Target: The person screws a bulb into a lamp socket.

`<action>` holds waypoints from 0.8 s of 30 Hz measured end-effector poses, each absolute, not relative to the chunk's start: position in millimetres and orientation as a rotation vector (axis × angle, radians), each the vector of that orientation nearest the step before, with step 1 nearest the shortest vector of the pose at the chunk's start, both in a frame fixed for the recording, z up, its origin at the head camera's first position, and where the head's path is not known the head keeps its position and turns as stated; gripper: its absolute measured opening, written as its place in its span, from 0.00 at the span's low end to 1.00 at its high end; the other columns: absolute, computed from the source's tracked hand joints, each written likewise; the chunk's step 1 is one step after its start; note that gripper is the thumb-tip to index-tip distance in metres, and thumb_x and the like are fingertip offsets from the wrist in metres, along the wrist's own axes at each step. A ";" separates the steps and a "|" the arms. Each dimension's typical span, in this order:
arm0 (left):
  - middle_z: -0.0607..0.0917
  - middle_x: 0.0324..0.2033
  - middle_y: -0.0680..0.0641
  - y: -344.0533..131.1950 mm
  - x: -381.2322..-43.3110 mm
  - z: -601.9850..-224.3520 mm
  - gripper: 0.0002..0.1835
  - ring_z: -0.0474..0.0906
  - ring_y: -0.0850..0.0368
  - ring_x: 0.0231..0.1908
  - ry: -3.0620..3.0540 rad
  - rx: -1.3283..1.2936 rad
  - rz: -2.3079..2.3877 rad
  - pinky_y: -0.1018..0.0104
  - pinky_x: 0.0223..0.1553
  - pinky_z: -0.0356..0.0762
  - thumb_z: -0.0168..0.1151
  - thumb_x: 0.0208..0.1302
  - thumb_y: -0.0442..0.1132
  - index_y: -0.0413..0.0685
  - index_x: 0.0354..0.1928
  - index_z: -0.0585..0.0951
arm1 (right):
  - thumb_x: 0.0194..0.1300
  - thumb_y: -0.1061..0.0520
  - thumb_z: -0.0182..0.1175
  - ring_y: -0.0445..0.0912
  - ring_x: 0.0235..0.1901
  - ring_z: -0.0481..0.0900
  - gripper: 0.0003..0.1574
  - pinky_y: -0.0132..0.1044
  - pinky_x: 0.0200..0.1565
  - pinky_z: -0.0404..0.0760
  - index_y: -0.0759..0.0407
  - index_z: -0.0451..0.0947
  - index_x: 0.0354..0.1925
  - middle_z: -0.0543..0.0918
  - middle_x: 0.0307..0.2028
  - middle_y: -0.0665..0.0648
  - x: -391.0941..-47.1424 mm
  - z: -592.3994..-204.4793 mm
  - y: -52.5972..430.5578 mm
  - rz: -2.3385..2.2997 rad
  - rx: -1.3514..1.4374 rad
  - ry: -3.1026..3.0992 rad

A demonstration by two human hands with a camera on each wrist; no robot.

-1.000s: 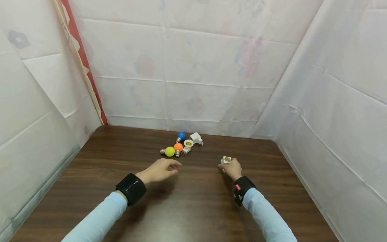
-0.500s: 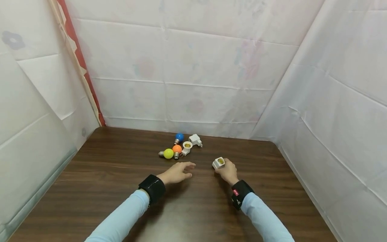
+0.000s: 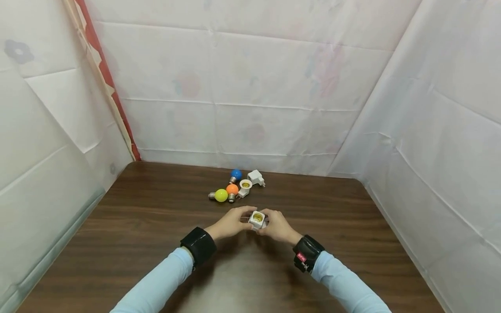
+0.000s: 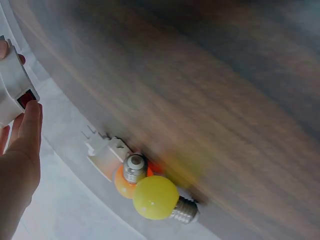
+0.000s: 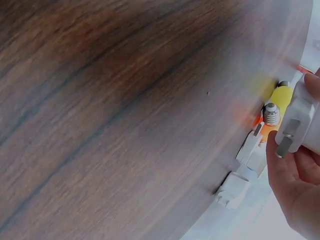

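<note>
The site is a makeshift screened work booth: creased, floral-printed white sheeting (image 3: 250, 87) borders a wood-grain tabletop (image 3: 105, 234) on three sides.

Evenly bright in the head view, softly shadowed beneath both hands (image 3: 231, 223) (image 3: 278, 227), with pale glare on the counter (image 3: 235, 292). Hazy in both wrist views (curved along the counter's edge), with blurred reflections near the yellow light bulb (image 4: 155, 197).

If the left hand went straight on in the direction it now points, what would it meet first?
The white lamp socket, which the left hand pinches at its near side. Beyond it, the right hand seems next in line, though depth is hard to judge.
</note>
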State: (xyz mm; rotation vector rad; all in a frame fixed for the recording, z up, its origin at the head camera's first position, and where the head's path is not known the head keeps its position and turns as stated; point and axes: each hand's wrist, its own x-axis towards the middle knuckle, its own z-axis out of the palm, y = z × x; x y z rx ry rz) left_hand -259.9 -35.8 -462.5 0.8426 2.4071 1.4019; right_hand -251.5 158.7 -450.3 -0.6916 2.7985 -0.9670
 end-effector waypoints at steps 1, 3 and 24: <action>0.72 0.59 0.39 -36.1 -259.7 -462.4 0.29 0.71 0.46 0.57 2.410 0.838 1.395 0.55 0.53 0.73 0.61 0.60 0.36 0.37 0.63 0.66 | 0.45 0.60 0.71 0.41 0.33 0.77 0.30 0.29 0.31 0.76 0.66 0.74 0.48 0.81 0.37 0.57 -251.4 -450.1 158.3 -0.969 -0.692 2.794; 0.73 0.58 0.40 -36.6 -260.1 -463.2 0.29 0.72 0.46 0.57 2.415 0.833 1.390 0.55 0.53 0.74 0.60 0.60 0.36 0.37 0.63 0.66 | 0.44 0.60 0.72 0.42 0.33 0.78 0.30 0.29 0.31 0.77 0.65 0.75 0.47 0.82 0.37 0.56 -251.9 -450.5 158.0 -0.964 -0.690 2.793; 0.78 0.53 0.43 -53.8 -244.9 -456.2 0.24 0.76 0.48 0.51 2.531 0.741 1.494 0.57 0.47 0.78 0.63 0.58 0.37 0.41 0.57 0.73 | 0.55 0.51 0.66 0.52 0.51 0.77 0.41 0.46 0.52 0.76 0.64 0.62 0.62 0.75 0.54 0.63 -261.5 -454.8 184.0 -1.487 -0.281 2.224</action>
